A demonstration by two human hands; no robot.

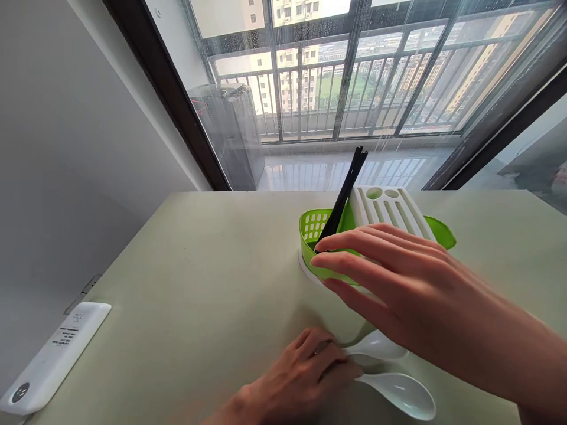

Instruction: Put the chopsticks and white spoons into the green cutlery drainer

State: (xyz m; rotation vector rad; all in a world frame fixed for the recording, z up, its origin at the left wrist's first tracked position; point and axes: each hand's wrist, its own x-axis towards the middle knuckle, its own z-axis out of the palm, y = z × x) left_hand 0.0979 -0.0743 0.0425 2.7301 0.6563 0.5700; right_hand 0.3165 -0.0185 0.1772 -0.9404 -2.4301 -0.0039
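Observation:
My right hand (394, 268) stretches over the front of a green and white cutlery holder (310, 227), its fingers extended and apart, nothing visible in them. Black chopsticks (343, 198) lean to the right in the holder's left green basket, and my fingertips overlap their lower ends in the view. Below, my left hand (310, 369) is low over the table, with its fingers curled on the handle ends of two white spoons (401, 392). Their bowls point right. The upper spoon (378, 345) is partly covered by my right hand.
The things stand on a pale table (212, 283). A white oblong device (57, 360) with dark printing lies at its left edge. Behind the table is a large dark-framed window, with a balcony railing (305, 115) beyond the glass. A grey wall rises at the left.

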